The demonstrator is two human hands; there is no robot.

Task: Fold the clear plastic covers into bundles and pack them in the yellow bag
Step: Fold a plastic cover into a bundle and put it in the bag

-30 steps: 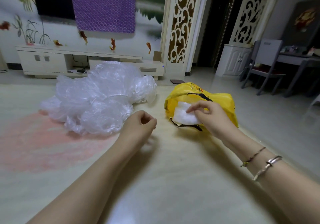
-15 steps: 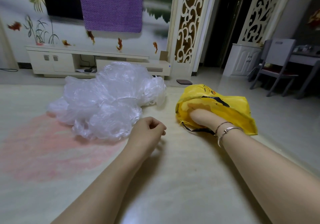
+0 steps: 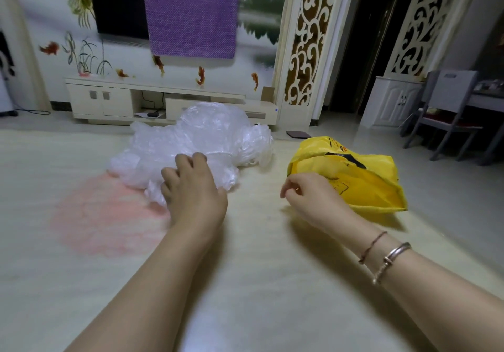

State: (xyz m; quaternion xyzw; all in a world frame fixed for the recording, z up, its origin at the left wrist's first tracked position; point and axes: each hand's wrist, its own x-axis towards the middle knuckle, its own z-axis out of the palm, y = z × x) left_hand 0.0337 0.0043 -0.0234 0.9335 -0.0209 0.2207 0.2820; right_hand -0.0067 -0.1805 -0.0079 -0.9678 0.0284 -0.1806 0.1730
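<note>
1. Pale floor point(image 3: 245, 283) runs back to a low white TV cabinet point(image 3: 122, 101) along the far wall, with a faint pink patch point(image 3: 103, 215) toward its left side.
2. Heaped clear plastic covers point(image 3: 201, 136) lie mid-floor, nearer the far edge.
3. Just right of them lies the yellow bag point(image 3: 354, 177), its mouth facing the person.
4. Her left hand point(image 3: 191, 191) rests on the heap's near edge, fingers point(image 3: 188, 161) curled into the plastic as if gripping it.
5. Her right hand point(image 3: 308, 196) hovers at the bag's mouth, fingers loosely bent, holding nothing.
6. To do this well, I'd draw one cover free, press out the air, then fold.
</note>
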